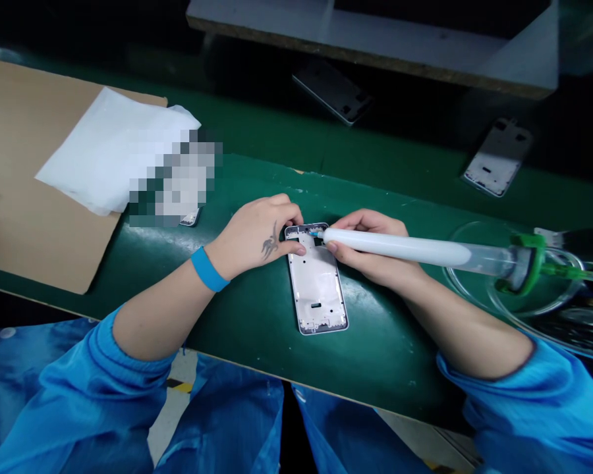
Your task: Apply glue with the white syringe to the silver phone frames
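A silver phone frame (321, 283) lies flat on the green mat, its top end away from me. My left hand (264, 230) grips the frame's upper left corner, thumb on its face and fingers at the top edge. In my right hand (375, 247) is a dispensing syringe (400, 249) filled with white material, lying nearly level. Its fine blue tip (317, 234) points at the upper part of the frame; I cannot tell whether it touches. A green clamp (524, 263) with a tube caps the syringe's far end.
At the left, white sheets (113, 151) lie on a brown cardboard (24, 197), beside a pixelated patch. Two more phone frames (499, 158) (333, 92) lie at the back, below a wooden shelf (375, 49). Coiled clear tubing (494, 289) sits on the right.
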A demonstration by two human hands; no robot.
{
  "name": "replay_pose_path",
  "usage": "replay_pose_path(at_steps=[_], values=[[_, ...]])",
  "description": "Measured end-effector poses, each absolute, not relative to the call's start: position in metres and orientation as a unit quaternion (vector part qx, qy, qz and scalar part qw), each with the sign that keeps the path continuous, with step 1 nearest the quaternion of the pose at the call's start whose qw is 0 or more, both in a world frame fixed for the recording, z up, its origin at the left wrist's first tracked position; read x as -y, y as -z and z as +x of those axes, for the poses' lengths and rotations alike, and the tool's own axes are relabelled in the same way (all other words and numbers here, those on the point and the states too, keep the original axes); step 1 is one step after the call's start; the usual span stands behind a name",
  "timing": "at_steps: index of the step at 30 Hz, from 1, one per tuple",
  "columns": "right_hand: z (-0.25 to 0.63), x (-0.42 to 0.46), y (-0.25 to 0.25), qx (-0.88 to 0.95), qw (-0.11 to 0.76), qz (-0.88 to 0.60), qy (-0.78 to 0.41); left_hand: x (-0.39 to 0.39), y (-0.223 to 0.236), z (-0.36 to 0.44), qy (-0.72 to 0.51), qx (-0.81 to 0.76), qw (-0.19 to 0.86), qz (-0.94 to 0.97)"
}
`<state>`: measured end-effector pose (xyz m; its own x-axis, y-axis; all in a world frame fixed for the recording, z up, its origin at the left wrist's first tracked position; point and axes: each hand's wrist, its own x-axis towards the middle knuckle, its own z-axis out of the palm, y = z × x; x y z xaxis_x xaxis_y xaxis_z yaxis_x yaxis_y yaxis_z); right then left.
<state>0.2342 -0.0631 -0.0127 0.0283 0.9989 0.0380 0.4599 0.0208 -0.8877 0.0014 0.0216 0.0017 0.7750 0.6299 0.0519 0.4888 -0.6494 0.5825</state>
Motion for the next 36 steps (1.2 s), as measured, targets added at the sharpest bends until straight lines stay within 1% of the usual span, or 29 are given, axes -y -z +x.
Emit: replay_pose_path(at_steps=[25, 36], values=[[0.2329, 0.0619, 0.0150, 0.588, 0.399, -0.607, -0.354, -0.0220, -0.0017, 0.0019, -0.127, -0.310, 0.281, 0.899], [0.2287, 0.0621, 0.0152, 0.602, 0.392, -0.600, -0.353, -0.0222, -0.0001, 0.0011, -0.125, -0.307, 0.280, 0.901]])
